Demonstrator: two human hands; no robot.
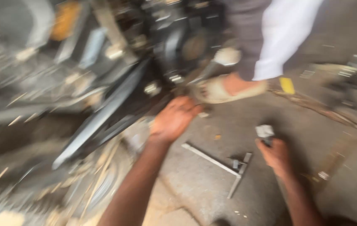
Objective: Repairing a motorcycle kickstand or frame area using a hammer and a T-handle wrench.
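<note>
Motion blur smeared the whole view, yet the left hand (173,119) showed reaching forward with its fingers curled loosely, its fingertips at the dark underside of the black motorcycle engine (174,42), just beside another person's foot in a pale sandal (228,88); whether it gripped anything there could not be told. The right hand (275,155) was closed around a small grey metal tool (264,132) that stuck up out of the fist, low over the concrete floor (212,184). Between the two hands a long grey T-shaped metal wrench (224,163) lay flat on that floor, touched by neither.
</note>
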